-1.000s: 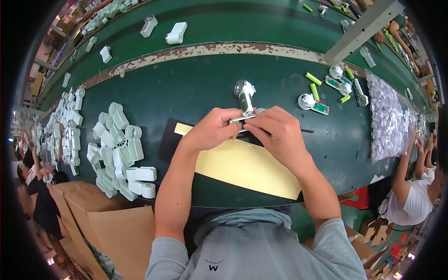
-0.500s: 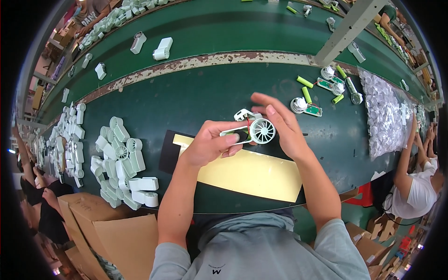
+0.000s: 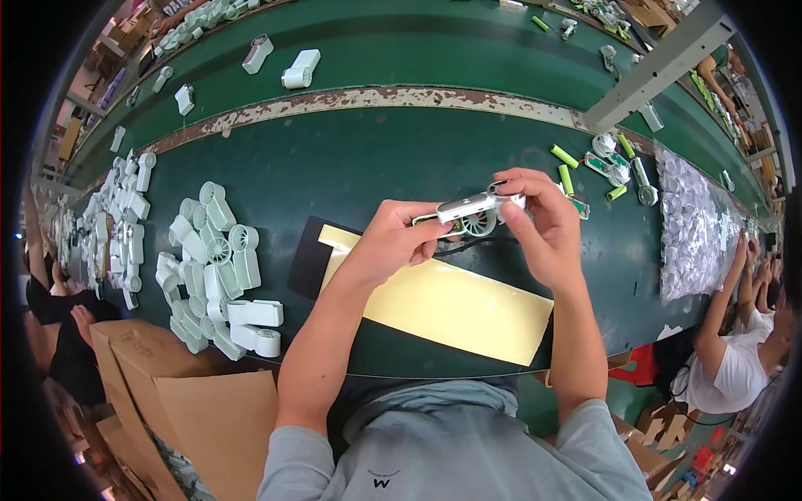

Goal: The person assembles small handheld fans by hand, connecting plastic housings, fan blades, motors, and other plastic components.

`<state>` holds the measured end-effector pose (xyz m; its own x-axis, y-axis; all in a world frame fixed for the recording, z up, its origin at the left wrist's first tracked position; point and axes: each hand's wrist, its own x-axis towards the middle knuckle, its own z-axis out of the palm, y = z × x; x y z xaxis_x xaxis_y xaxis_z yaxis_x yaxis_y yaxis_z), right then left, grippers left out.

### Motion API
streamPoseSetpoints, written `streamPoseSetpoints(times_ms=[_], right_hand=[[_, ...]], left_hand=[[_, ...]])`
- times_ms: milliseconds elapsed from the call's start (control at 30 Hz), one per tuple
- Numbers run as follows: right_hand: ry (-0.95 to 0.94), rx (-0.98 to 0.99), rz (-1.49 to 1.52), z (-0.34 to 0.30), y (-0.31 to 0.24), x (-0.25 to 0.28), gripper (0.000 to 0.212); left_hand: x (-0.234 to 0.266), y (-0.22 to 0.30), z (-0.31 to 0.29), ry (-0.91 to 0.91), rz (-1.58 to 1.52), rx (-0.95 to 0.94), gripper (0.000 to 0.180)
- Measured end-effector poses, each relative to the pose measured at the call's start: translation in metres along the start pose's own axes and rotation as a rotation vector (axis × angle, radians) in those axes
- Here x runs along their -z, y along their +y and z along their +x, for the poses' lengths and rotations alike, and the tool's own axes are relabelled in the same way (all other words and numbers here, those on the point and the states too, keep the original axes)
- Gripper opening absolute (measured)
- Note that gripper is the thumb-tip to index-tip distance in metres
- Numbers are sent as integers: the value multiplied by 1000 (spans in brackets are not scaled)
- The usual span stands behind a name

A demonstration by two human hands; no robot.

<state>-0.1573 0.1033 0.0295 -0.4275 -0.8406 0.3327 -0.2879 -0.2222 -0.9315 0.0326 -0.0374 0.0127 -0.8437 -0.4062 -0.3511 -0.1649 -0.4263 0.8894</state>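
A pale handheld fan housing (image 3: 479, 224) with a round spoked grille is up off the bench between my hands. My left hand (image 3: 403, 242) grips its handle end, thumb on top. Over the housing lies a whitish fan cover (image 3: 468, 205), tilted; my right hand (image 3: 545, 224) pinches its round end with thumb and fingers. The inside of the handle is mostly hidden by the cover and fingers. Below my hands lies a yellow sheet (image 3: 451, 313) on a black mat (image 3: 305, 265).
Several pale fan housings (image 3: 219, 259) are heaped at left, beside an open cardboard box (image 3: 219, 417). Motors with circuit boards, green battery cells (image 3: 565, 155) and a plastic bag of white parts (image 3: 697, 230) lie at right. A metal post (image 3: 660, 71) rises beyond; co-workers sit at both sides.
The cover has come over the housing, hiding much of the grille. My right hand has closed on the round end, having been loosely spread beside it. The view has shifted slightly.
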Motion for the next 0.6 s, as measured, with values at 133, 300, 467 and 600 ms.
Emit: streamPoseSetpoints(times_ms=[133, 300, 467, 600], right_hand=[[-22, 92, -182, 0, -3, -5, 19], [2, 124, -226, 1, -3, -3, 19], [-19, 172, -266, 1, -6, -1, 20], [-22, 235, -304, 1, -5, -5, 22]], left_hand=[[5, -12, 6, -105, -131, 11, 24], [3, -17, 7, -237, -287, 38, 35], [-12, -8, 2, -167, -124, -94, 40], [-11, -14, 6, -114, -26, -141, 34]])
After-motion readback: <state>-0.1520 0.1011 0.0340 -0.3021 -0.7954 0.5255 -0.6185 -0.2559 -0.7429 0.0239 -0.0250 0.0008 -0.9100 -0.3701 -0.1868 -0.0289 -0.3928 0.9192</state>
